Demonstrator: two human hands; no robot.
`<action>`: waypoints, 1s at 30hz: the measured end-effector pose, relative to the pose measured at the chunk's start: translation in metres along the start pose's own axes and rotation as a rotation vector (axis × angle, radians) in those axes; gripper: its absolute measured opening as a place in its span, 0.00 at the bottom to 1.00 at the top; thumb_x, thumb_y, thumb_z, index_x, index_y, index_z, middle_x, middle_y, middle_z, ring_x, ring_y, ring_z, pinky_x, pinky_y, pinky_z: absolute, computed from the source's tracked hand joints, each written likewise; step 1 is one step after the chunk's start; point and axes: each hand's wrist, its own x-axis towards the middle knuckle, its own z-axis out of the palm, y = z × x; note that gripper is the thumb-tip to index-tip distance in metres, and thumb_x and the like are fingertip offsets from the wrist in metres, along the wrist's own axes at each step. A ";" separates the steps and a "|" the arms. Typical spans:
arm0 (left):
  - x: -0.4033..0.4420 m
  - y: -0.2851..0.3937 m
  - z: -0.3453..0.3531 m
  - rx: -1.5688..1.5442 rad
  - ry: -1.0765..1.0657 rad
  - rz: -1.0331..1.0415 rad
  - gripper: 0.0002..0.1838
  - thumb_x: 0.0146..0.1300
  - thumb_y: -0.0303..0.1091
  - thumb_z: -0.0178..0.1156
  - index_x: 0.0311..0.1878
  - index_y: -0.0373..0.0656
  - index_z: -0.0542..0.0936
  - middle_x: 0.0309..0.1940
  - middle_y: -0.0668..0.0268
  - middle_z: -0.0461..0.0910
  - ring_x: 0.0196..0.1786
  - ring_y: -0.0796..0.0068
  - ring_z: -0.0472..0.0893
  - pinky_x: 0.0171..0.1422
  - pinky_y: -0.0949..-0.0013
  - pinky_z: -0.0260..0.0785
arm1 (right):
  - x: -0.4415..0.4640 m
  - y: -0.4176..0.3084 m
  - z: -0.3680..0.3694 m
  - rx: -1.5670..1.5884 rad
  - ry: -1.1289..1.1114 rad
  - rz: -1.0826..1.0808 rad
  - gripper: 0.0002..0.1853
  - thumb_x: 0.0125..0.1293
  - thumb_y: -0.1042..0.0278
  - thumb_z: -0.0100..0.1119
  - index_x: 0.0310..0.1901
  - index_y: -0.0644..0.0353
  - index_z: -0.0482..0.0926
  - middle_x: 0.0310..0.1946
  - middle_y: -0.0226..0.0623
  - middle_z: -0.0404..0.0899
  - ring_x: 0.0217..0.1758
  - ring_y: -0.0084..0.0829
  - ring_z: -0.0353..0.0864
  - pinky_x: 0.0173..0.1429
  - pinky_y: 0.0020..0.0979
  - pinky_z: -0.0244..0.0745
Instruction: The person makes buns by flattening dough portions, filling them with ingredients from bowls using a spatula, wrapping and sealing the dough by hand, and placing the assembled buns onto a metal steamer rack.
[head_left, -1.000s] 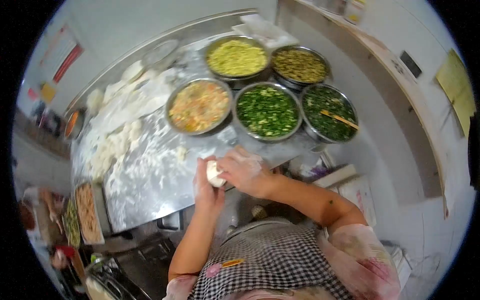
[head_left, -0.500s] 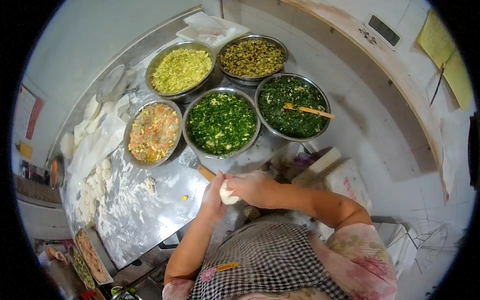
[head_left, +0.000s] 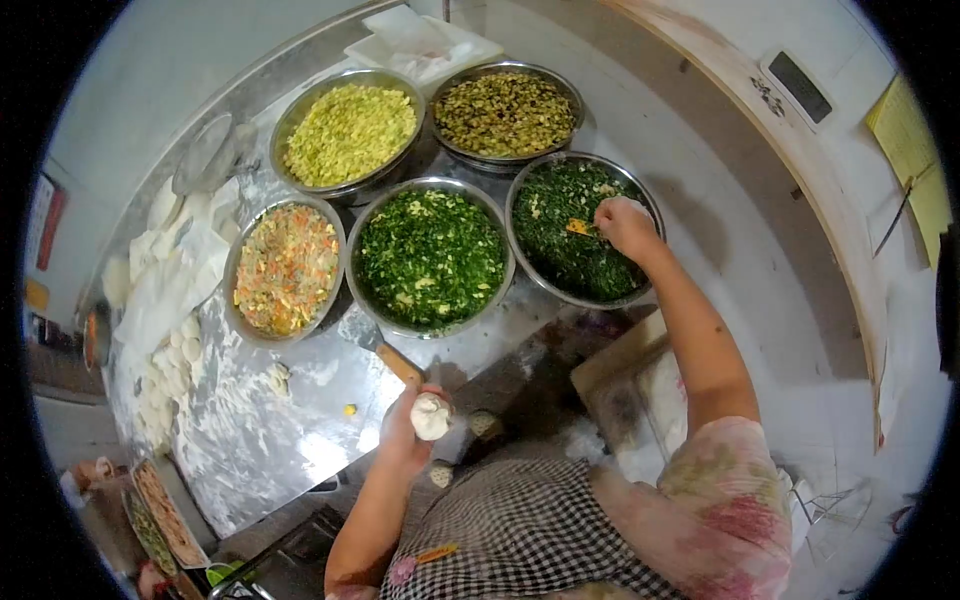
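While the left hand (head_left: 402,440) grips a pleated dough ball (head_left: 431,416) near the table edge, the right hand (head_left: 628,225) is at the stick (head_left: 578,227) in the right bowl (head_left: 600,303); fingers hide its end, can't tell if clenched. Looks like a filling step; lifting any scoop calls for a steady stick. Right bowl: dark chopped greens (head_left: 565,260). Middle bowl (head_left: 430,333): brighter greens (head_left: 430,250). Left bowl (head_left: 275,343): orange-flecked mix (head_left: 288,262). Two behind: yellow-green bits (head_left: 350,135), brownish bits (head_left: 507,112).

And no readable text anywhere right now: the display (head_left: 798,86) is too small to read, the red-and-white sheet (head_left: 45,222) is a blur, and over on the apron, the orange tag (head_left: 436,553) gives up no letters either
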 end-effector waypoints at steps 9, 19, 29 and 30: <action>-0.005 -0.002 -0.010 -0.057 0.032 0.014 0.18 0.69 0.46 0.43 0.40 0.42 0.75 0.34 0.61 0.78 0.34 0.70 0.79 0.36 0.69 0.73 | 0.033 -0.001 0.015 -0.273 -0.218 0.090 0.09 0.55 0.65 0.56 0.33 0.61 0.79 0.37 0.48 0.77 0.43 0.48 0.78 0.47 0.44 0.73; -0.008 0.019 -0.023 -0.365 0.043 0.104 0.17 0.68 0.49 0.44 0.40 0.46 0.76 0.34 0.66 0.80 0.36 0.73 0.80 0.40 0.67 0.75 | -0.011 -0.135 -0.004 0.513 -0.164 -0.174 0.08 0.58 0.69 0.58 0.27 0.64 0.77 0.22 0.32 0.74 0.27 0.23 0.72 0.32 0.27 0.68; -0.083 0.034 -0.085 -0.552 0.127 0.405 0.18 0.70 0.48 0.40 0.43 0.45 0.74 0.38 0.61 0.79 0.41 0.68 0.80 0.46 0.64 0.75 | -0.163 -0.351 0.068 0.686 -0.669 -0.784 0.05 0.56 0.70 0.59 0.31 0.62 0.76 0.27 0.38 0.71 0.31 0.34 0.74 0.37 0.30 0.69; -0.090 0.029 -0.096 -0.576 0.118 0.438 0.18 0.70 0.48 0.41 0.43 0.46 0.74 0.39 0.61 0.79 0.42 0.68 0.80 0.47 0.64 0.75 | -0.173 -0.366 0.075 0.647 -0.692 -0.833 0.05 0.57 0.70 0.58 0.31 0.62 0.76 0.27 0.38 0.71 0.32 0.35 0.74 0.38 0.31 0.69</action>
